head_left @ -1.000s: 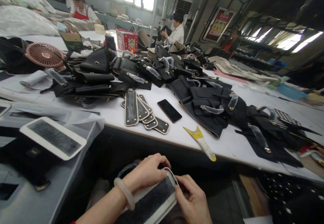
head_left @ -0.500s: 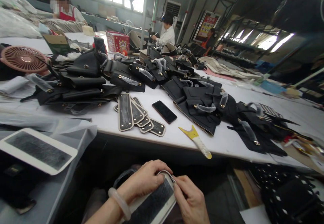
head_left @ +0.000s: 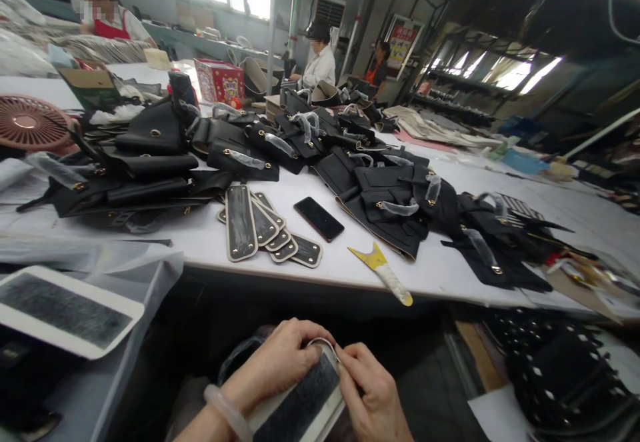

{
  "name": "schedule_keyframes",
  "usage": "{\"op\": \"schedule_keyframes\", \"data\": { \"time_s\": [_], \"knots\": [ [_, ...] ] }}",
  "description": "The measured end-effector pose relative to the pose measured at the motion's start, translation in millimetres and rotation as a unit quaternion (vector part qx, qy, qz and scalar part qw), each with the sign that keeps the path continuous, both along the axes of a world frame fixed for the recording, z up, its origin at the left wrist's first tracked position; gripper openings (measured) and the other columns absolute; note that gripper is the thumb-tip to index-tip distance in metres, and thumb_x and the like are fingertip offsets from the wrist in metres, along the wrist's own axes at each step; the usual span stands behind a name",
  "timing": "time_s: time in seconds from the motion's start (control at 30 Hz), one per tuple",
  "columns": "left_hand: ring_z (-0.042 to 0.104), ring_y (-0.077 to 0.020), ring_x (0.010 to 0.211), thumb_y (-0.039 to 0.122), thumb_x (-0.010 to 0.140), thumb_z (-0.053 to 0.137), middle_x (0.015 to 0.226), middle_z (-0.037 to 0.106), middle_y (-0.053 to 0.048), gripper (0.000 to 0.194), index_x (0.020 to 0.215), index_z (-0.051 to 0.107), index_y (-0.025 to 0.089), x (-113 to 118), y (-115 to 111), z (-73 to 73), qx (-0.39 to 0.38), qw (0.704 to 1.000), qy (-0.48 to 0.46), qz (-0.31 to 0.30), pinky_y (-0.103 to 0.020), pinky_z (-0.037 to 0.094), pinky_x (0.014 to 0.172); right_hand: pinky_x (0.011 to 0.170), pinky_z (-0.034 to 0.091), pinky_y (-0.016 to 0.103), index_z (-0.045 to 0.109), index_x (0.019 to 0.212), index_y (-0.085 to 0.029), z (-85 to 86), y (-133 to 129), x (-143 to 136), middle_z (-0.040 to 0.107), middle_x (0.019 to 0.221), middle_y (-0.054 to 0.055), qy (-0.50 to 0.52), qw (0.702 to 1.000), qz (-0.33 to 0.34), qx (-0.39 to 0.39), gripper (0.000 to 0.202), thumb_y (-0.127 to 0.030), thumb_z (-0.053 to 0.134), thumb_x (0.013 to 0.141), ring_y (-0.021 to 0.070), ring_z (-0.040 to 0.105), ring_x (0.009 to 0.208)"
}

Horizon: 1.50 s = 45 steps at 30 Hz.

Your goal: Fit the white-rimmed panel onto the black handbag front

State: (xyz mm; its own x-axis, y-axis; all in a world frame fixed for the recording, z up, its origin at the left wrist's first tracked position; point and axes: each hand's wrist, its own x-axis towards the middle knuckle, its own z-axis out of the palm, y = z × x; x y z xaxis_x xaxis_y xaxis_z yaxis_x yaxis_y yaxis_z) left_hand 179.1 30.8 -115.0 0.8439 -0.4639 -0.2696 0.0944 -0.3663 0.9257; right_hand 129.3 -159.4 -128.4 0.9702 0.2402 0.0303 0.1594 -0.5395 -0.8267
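Observation:
Over my lap, below the table edge, I hold a flat panel (head_left: 300,405) with a dark grey middle, a pale border and a rounded end. My left hand (head_left: 285,355), a pale bangle at its wrist, grips the panel's upper left edge with the thumb on top. On the right edge near the curved end, my right hand (head_left: 367,389) pinches the rim between thumb and fingers. The panel's lower part runs out of the picture. A similar pale-bordered panel (head_left: 70,309) lies at the left on plastic sheeting.
On the white table lie stacked dark plates (head_left: 241,222) with pale edges, a phone (head_left: 319,219) and a yellow forked tool (head_left: 383,272). Behind them spread black bag pieces (head_left: 390,195) with wrapped handles. A pink fan (head_left: 30,122) stands left. Several people sit or stand farther back.
The camera view has shifted slightly, so the table things sit a little farther left. Both hands keep their hold on the panel, with the right fingers moved slightly along its rim.

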Motion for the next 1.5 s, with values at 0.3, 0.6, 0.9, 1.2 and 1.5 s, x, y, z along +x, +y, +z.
{"op": "schedule_keyframes", "data": {
  "time_s": [0.3, 0.6, 0.9, 1.2, 1.5],
  "knots": [
    [0.066, -0.0175, 0.098, 0.025, 0.079, 0.052, 0.102, 0.077, 0.002, 0.031, 0.098, 0.077, 0.026, -1, 0, -1.5, 0.007, 1.0, -0.007, -0.004, -0.024, 0.045, 0.087, 0.061, 0.039, 0.029, 0.061, 0.053, -0.016, 11.8, -4, 24, 0.052, 0.064, 0.003, 0.213, 0.972, -0.068, 0.068, 0.055, -0.063, 0.059, 0.081, 0.0169, 0.049, 0.065],
    [0.067, -0.0185, 0.098, 0.025, 0.081, 0.047, 0.104, 0.076, 0.0, 0.037, 0.104, 0.076, 0.026, 0, 1, -4.7, 0.006, 1.0, -0.002, -0.013, -0.026, 0.047, 0.088, 0.068, 0.04, 0.03, 0.071, 0.068, -0.016, 9.2, -4, 36, 0.058, 0.072, 0.004, 0.259, 0.965, 0.034, -0.008, 0.052, -0.06, 0.047, 0.085, 0.0203, 0.05, 0.075],
    [0.067, -0.0185, 0.101, 0.025, 0.082, 0.048, 0.107, 0.076, 0.002, 0.037, 0.106, 0.075, 0.03, 1, 4, 0.6, 0.026, 0.999, -0.015, -0.022, -0.027, 0.045, 0.091, 0.067, 0.038, 0.03, 0.059, 0.068, -0.019, 13.5, -7, 47, 0.052, 0.072, 0.001, 0.284, 0.949, 0.125, -0.063, 0.045, -0.055, 0.039, 0.086, 0.0174, 0.047, 0.07],
    [0.065, -0.0268, 0.101, 0.025, 0.082, 0.045, 0.104, 0.077, -0.003, 0.036, 0.099, 0.077, 0.031, -4, 4, -0.5, 0.031, 0.999, -0.026, -0.011, -0.04, 0.044, 0.093, 0.061, 0.03, 0.029, 0.046, 0.062, -0.021, 28.4, 0, 72, 0.043, 0.063, -0.003, 0.318, 0.907, 0.214, -0.172, 0.035, -0.046, 0.042, 0.085, 0.0142, 0.038, 0.062],
    [0.068, -0.0274, 0.099, 0.02, 0.073, 0.054, 0.104, 0.076, -0.007, 0.038, 0.105, 0.073, 0.023, 3, 8, -16.2, -0.027, 0.999, 0.036, 0.01, -0.037, 0.05, 0.087, 0.054, 0.024, 0.026, 0.046, 0.059, -0.019, 25.0, 4, 95, 0.035, 0.059, -0.006, 0.41, 0.844, 0.241, -0.247, 0.03, -0.04, 0.056, 0.078, 0.0109, 0.03, 0.059]
  ]
}}
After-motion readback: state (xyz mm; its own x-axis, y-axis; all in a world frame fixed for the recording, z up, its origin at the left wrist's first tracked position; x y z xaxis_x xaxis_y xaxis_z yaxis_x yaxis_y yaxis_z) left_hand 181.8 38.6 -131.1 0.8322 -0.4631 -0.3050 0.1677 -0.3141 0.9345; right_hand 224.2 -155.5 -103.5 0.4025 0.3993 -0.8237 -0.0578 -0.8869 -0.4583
